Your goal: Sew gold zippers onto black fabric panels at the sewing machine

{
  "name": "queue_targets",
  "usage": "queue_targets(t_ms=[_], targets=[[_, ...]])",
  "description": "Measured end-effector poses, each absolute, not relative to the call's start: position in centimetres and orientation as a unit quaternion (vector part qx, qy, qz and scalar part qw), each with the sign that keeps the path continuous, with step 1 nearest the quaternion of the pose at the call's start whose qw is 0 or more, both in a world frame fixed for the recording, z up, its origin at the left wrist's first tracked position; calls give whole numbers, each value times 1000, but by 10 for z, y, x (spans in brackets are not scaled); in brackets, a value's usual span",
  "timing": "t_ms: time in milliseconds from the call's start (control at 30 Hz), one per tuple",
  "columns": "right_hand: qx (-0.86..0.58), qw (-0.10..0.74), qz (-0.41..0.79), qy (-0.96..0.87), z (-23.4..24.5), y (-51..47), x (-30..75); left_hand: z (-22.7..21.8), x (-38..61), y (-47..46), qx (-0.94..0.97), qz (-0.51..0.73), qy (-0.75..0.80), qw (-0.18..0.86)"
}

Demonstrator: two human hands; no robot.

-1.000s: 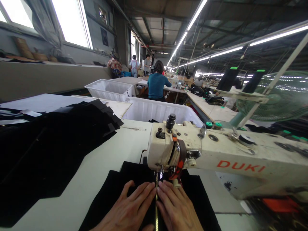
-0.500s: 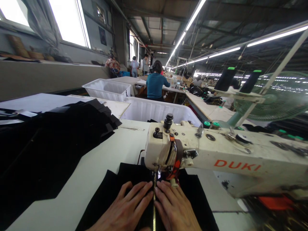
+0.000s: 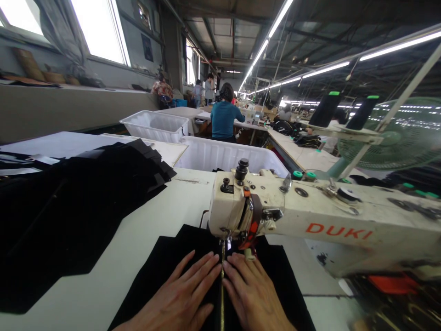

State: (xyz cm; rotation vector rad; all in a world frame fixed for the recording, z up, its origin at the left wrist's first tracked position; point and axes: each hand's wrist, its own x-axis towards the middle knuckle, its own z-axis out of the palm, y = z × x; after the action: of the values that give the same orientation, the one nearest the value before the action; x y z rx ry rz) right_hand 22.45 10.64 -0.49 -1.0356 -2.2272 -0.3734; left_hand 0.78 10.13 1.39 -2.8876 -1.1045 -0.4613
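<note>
A black fabric piece (image 3: 151, 271) lies flat under the head of a sewing machine (image 3: 262, 207). Down its middle runs a zipper (image 3: 222, 294) with gold-coloured teeth, leading up to the presser foot (image 3: 223, 242). My left hand (image 3: 186, 289) rests flat on the cloth left of the zipper, fingers stretched and thumb apart. On the other side, my right hand (image 3: 251, 289) presses flat, fingertips close to the zipper and just short of the machine's needle area. The needle itself is too small to make out.
A big pile of black fabric pieces (image 3: 79, 207) covers the table's left. Behind the machine stand white plastic bins (image 3: 227, 154). Thread cones (image 3: 325, 109) and a green fan (image 3: 396, 133) are at right. A person in a teal top (image 3: 223, 118) sits ahead.
The fabric has moved slightly forward under the machine, its far left edge now higher in view. My left fingers have straightened and its thumb shows more.
</note>
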Motion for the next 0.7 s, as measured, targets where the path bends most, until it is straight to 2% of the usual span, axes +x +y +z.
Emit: queue_targets(t_ms=[700], targets=[[-384, 266, -74, -881, 1, 121, 234, 6, 13, 114, -914, -130, -378, -69]])
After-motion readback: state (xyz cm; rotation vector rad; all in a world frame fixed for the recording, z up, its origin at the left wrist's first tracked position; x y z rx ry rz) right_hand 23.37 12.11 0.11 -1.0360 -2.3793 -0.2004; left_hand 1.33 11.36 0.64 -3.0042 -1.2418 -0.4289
